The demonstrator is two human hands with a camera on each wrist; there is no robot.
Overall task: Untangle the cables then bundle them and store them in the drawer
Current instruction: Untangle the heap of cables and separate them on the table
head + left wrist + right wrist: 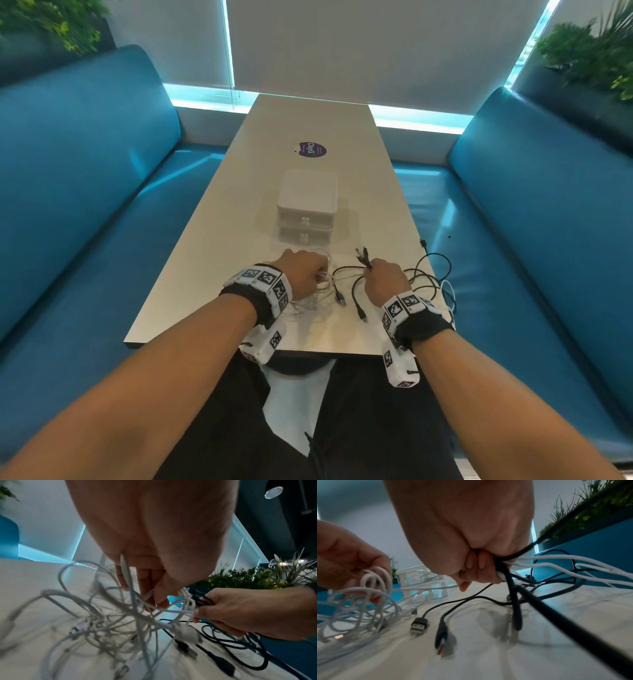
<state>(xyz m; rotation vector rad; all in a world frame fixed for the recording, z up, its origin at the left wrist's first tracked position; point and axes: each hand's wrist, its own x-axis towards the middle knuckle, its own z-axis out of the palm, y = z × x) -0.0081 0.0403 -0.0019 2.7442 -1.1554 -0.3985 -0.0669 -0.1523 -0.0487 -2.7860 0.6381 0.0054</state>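
A tangle of white cables [313, 298] [106, 622] [356, 608] lies on the near part of the table, under my left hand [303, 274] [154, 595], whose fingers pinch some white strands. My right hand [383, 279] [479, 566] grips a bunch of black cables [424, 279] [539, 608] together with a few white ones; black plug ends stick up above its fist. Loose black plugs [418, 626] lie between the hands. The white two-drawer box [306, 209] [426, 580] stands just beyond the hands, both drawers shut.
The table [308, 130] is narrow and pale, with a round purple sticker [312, 149] further back. Blue benches [85, 205] run along both sides. Black cable loops hang over the table's right edge [442, 267]. Planters with greenery [589, 58] sit behind the benches.
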